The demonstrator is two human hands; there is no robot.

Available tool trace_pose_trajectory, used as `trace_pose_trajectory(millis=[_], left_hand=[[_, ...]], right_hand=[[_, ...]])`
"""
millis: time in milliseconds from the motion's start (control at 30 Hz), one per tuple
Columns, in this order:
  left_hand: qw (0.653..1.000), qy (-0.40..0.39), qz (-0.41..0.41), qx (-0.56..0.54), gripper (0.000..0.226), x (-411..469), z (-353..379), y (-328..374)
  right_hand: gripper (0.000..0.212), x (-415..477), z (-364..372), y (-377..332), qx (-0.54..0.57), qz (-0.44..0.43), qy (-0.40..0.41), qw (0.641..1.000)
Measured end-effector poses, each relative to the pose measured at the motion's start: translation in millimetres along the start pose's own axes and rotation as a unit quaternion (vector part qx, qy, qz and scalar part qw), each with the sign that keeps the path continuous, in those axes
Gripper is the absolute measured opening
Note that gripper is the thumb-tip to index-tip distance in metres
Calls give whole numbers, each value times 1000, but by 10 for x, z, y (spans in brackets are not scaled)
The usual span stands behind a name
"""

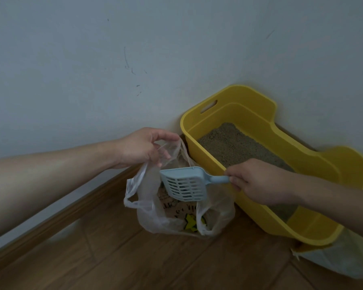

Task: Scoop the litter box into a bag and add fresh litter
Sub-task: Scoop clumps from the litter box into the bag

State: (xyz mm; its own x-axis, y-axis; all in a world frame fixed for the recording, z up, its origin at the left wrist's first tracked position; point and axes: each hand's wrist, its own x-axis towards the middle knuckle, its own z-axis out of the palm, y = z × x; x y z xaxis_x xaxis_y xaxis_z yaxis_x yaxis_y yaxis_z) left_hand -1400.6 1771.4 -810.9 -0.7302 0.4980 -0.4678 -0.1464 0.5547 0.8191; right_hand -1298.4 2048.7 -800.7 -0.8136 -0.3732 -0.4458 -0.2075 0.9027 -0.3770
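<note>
A yellow litter box (260, 206) stands in the corner of the room, filled with grey-brown litter (233, 145). Left of it a thin clear plastic bag (149, 208) sits on the floor with printed packaging inside. My left hand (143, 147) pinches the bag's upper edge and holds its mouth up. My right hand (258, 181) grips the handle of a pale blue slotted scoop (187, 185). The scoop's head hangs tilted over the bag's opening, and I see no litter in it.
White walls meet behind the box. A wooden skirting board (57, 212) runs along the left wall above the wood floor (147, 262). A pale sack or bag (342, 260) lies partly under the box's near right end.
</note>
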Motion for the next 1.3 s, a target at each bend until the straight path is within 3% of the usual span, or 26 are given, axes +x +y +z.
trace_pose_trajectory(millis=[200,400,700,1300], left_hand=[[1000,2,-7,-3,79,-17,-10,5],[1000,3,-6,-7,76,-26,4,51],[1000,2,14,-3,75,48,122,255],[1000,-9,9,-15,76,156,199,293]], right_hand=[[31,-66,-8,6,31,-1,11,999],[12,-216,-14,110,87,1,40,995],[16,-472,-53,308,94,26,118,988],[14,-463,-13,286,70,1,108,992]])
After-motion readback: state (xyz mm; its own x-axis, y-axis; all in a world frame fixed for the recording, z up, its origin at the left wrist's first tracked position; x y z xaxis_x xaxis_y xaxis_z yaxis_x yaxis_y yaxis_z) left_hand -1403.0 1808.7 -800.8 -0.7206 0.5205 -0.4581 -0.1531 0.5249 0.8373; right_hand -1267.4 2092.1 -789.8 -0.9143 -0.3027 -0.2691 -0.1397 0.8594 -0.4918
